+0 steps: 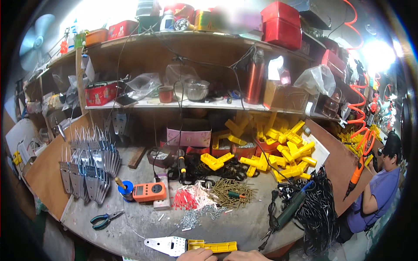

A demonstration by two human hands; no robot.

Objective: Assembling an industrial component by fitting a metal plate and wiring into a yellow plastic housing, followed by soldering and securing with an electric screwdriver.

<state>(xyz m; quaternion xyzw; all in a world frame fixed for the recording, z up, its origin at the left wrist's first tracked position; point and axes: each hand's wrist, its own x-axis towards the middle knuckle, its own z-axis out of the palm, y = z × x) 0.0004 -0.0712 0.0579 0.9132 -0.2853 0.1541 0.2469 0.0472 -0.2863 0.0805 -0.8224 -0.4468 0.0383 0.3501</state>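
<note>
At the front edge of the bench lies a yellow plastic handle (pixel 224 247) joined end to end with a pale, perforated metal plate (pixel 167 246). A thin wire runs from the plate's far left side. My left hand (pixel 198 255) is closed over the near side of the handle, by the plate. Close to the handle's right end is my right hand (pixel 247 256), its fingers bent together. The lower edge cuts off most of both hands, so what the right fingers hold is hidden.
Blue-handled pliers (pixel 104 220), an orange meter (pixel 149 191), screws (pixel 202 214) and red and white small parts (pixel 189 196) lie beyond. Metal plates (pixel 91 174) stand left. Yellow handles (pixel 291 156), a green power tool (pixel 291 210) and black cables (pixel 318 209) are right. A co-worker (pixel 376 191) sits far right.
</note>
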